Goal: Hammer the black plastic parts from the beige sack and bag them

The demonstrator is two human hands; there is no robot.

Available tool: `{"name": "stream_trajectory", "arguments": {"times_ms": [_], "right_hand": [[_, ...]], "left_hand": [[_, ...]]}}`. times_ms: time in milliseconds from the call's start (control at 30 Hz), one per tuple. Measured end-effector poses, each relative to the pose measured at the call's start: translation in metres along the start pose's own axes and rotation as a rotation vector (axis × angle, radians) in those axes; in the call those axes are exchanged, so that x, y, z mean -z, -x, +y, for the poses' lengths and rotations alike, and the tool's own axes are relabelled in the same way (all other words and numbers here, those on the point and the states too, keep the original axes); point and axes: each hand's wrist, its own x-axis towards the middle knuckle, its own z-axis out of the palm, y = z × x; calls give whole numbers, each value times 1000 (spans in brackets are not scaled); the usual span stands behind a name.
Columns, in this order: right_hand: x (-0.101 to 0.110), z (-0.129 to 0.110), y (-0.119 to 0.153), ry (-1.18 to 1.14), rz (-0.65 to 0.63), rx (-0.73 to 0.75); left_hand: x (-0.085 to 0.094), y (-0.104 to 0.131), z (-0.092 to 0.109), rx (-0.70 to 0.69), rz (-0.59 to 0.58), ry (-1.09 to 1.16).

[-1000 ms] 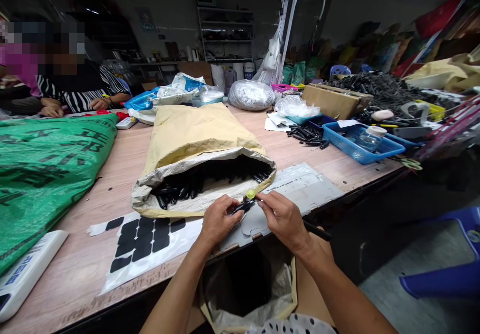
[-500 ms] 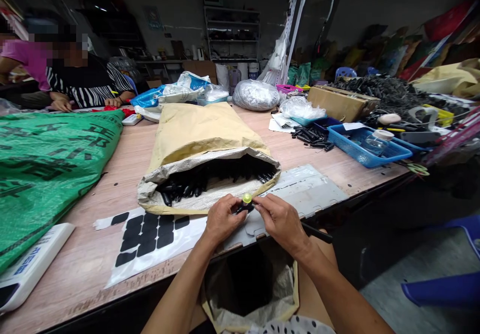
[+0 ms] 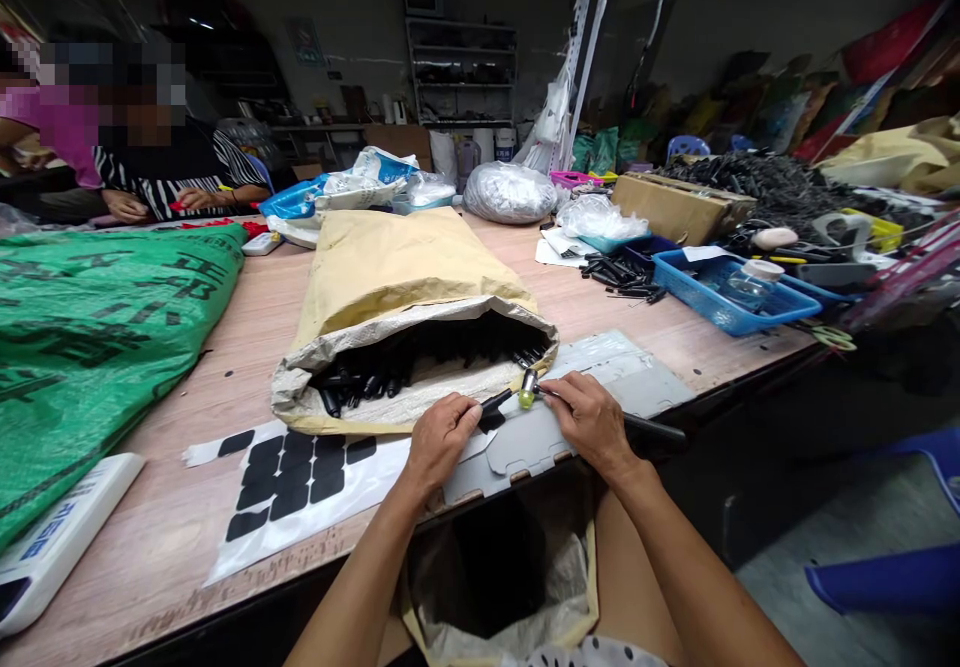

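Note:
A small mallet point(image 3: 528, 388) with a metal head and a yellow-green face is in my right hand point(image 3: 591, 421), its fingers closed round the black handle. The handle end sticks out past the wrist on the right. My left hand point(image 3: 442, 439) pinches a dark black plastic piece point(image 3: 496, 403) over the grey board point(image 3: 555, 427) at the table edge. The mallet head is just right of this piece, with a small gap between them. Behind both hands lies a tan woven sack point(image 3: 420, 257), its mouth towards me and many black parts point(image 3: 375, 382) inside.
A sheet of black stickers point(image 3: 289, 482) lies left of my hands. Further left are a white scale point(image 3: 67, 537) and a green sack point(image 3: 105, 317). A blue basket point(image 3: 731, 297) stands at right. An open sack point(image 3: 502, 637) is at my lap. Co-workers sit far left.
The mallet has moved right, off the black piece, and its yellow-green face has turned downward. My right hand has shifted slightly right. A co-worker's hand has risen with something red.

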Motion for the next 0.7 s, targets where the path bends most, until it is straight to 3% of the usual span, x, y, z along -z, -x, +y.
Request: {"name": "stream_trajectory", "arguments": {"times_ms": [700], "right_hand": [[-2, -6, 3, 67, 11, -48]], "left_hand": [[0, -1, 0, -19, 0, -61]]}}
